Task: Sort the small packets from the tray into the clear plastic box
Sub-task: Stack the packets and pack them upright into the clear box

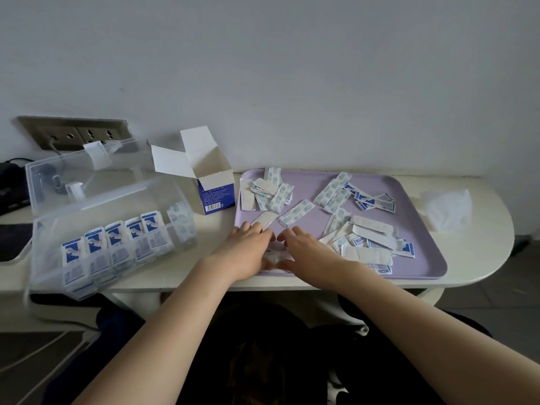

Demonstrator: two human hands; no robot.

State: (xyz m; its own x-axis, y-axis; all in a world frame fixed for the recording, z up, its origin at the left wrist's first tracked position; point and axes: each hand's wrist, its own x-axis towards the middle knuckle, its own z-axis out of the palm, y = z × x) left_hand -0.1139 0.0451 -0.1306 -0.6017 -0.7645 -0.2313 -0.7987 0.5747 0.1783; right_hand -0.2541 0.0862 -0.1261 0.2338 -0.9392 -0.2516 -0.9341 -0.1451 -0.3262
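Note:
A lilac tray (420, 252) on the table holds several small blue-and-white and plain white packets (336, 194) in loose heaps. My left hand (248, 249) and my right hand (304, 249) are side by side over the tray's near left corner, fingers curled down. Between the thumbs sits a pale packet (277, 260), and both hands hold it; the palms hide most of it. My left fingertips also touch a white strip packet (264, 220). The clear plastic box (52, 229) stands at the left, lid up, with several packets upright in a row inside.
An open white-and-blue carton (216, 197) stands between box and tray. Crumpled clear plastic (447, 209) lies on the table right of the tray. A wall socket (73, 135) is behind the box, and dark items sit at the far left edge.

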